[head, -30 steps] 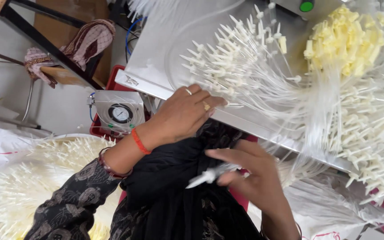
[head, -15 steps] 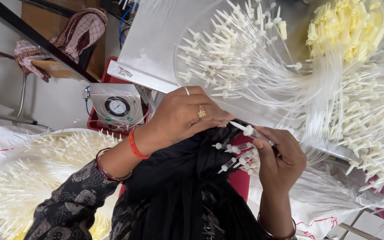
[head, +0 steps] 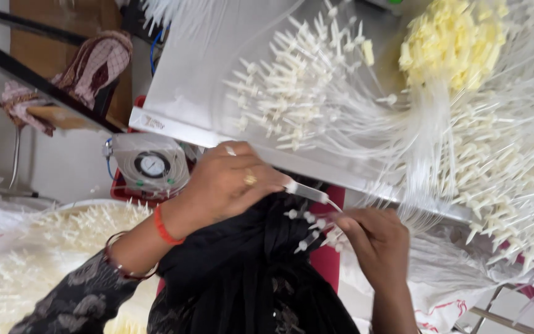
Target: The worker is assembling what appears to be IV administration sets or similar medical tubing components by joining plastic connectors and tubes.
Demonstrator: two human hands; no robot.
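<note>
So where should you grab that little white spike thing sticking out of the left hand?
Probably by its thicker white body, just past the left hand. The white spike piece points toward the right hand and ends in thin clear tubing, so coming from that side and pinching the stiff body, not the floppy tube, looks easiest.

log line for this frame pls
left hand: pinches white spike piece | right hand: holds thin tube to it | steel table: piled tubing sets
</note>
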